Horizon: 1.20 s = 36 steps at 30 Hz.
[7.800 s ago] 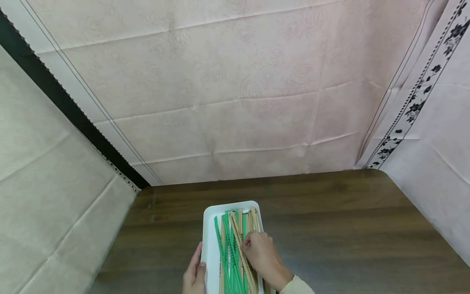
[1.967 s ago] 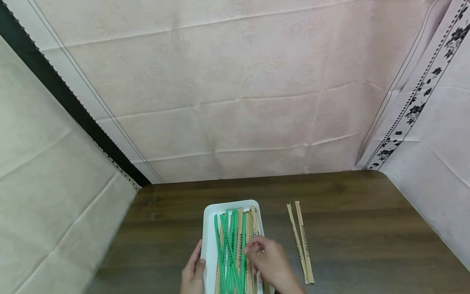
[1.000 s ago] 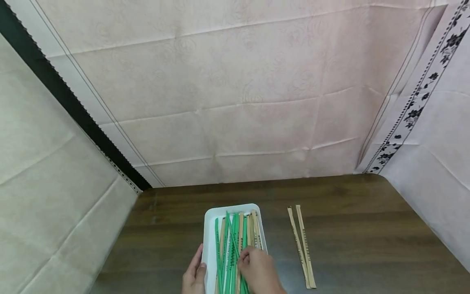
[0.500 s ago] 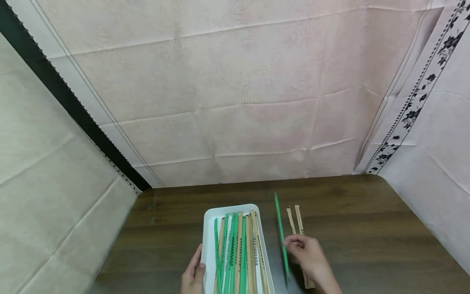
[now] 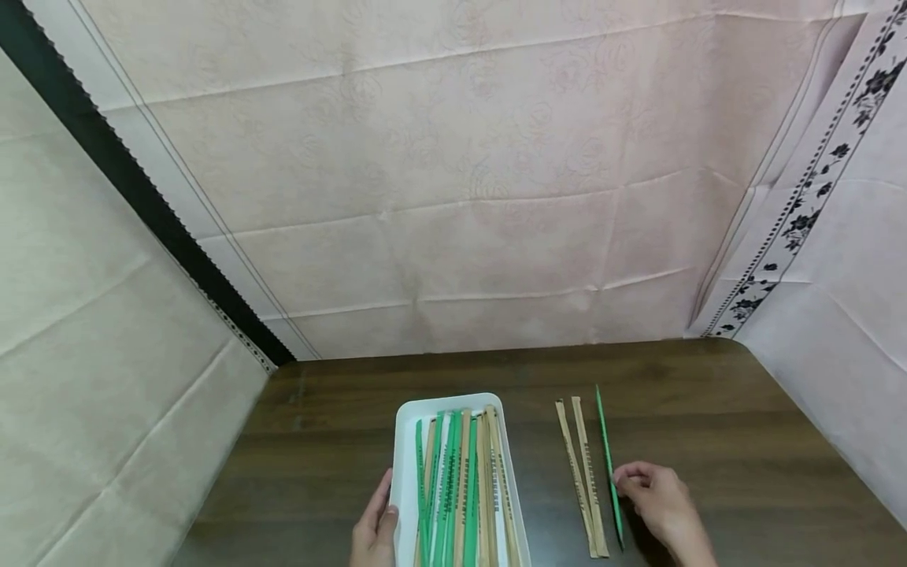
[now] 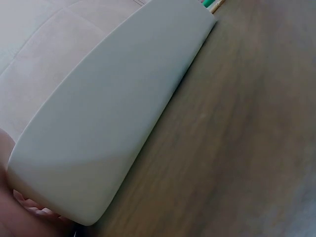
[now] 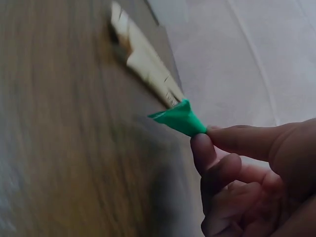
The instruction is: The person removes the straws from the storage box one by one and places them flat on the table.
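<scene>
One left hand (image 5: 373,529) lies against the white tray (image 5: 406,472) with fingers almost straight, apparently to keep it steady; inside, green packets (image 5: 471,496) and beige packets (image 5: 483,480) lie lengthwise, probably because its shape suits them. Next, two loose beige packets (image 5: 587,478) rest side by side on the table (image 5: 542,441), and just right of them the right hand (image 5: 657,500) pinches a single green packet (image 5: 605,433), perhaps since its thinness needs no full grasp.

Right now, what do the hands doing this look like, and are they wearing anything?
They're ordinary human hands. The left hand, only partly visible, and the right hand are bare: I see no gloves, rings or markings. No sleeve shows clearly either.
</scene>
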Tool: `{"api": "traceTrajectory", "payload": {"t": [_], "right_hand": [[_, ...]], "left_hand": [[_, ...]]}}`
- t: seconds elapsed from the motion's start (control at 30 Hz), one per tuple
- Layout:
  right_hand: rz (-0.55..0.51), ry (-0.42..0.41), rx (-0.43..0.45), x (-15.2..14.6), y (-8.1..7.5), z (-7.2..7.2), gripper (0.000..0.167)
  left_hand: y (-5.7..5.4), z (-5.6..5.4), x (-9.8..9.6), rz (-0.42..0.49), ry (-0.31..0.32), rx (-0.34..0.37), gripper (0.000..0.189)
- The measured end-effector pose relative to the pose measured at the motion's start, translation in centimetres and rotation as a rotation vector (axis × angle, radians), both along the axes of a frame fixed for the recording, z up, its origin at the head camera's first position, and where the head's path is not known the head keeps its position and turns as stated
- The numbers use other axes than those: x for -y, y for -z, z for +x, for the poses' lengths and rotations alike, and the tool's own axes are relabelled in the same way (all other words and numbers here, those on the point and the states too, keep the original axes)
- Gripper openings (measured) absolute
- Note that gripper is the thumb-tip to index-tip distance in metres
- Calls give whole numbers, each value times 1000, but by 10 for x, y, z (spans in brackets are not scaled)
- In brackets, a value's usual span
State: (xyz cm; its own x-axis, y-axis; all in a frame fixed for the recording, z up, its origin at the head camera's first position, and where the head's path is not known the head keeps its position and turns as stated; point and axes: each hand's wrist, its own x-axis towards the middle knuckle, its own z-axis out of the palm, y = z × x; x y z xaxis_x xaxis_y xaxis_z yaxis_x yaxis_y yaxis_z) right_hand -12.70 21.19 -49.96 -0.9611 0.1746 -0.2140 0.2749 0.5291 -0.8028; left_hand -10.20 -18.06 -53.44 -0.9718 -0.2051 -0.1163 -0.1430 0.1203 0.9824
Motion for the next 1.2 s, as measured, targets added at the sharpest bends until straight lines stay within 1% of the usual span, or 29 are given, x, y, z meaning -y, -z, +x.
{"api": "traceTrajectory", "payload": {"t": [0.07,0.2,0.27,0.37,0.47,0.53,0.6,0.7,0.83,0.9,0.97,1.07,1.17,1.2], "right_hand": [[58,-16,15,-3,2,-1,17],[133,-50,33,-7,5,-3,19],[150,-62,39,-8,5,-4,20],[164,-57,45,-7,2,-5,20],[180,-48,20,-3,-4,-4,21],[164,-45,-10,4,-10,-3,21],[117,-45,-44,15,-18,-1,21],[22,-43,-87,39,-29,4,17],[-85,-49,-134,77,-43,11,11],[-124,-77,-159,95,-47,13,12],[-136,-124,-167,110,-48,14,12],[-60,-236,-194,129,-44,11,9],[24,-337,-179,146,-40,8,3],[53,-363,-175,151,-39,8,5]], "left_hand": [[0,0,-1,9,2,14,55],[-1,1,-2,0,-1,9,54],[-1,0,-3,-3,-1,7,54],[-2,0,-2,-4,3,5,54],[-3,1,-2,-1,8,4,54],[-4,1,-2,-3,9,1,54],[-5,2,-2,-4,9,-8,54],[-5,2,-1,-7,9,-6,54],[-4,1,0,-5,10,18,54],[-4,0,0,-7,12,29,54],[-4,0,0,-3,11,28,54],[-4,1,0,-3,11,17,55],[-4,3,1,-12,16,-11,55],[-3,3,2,-16,19,-21,55]]}}
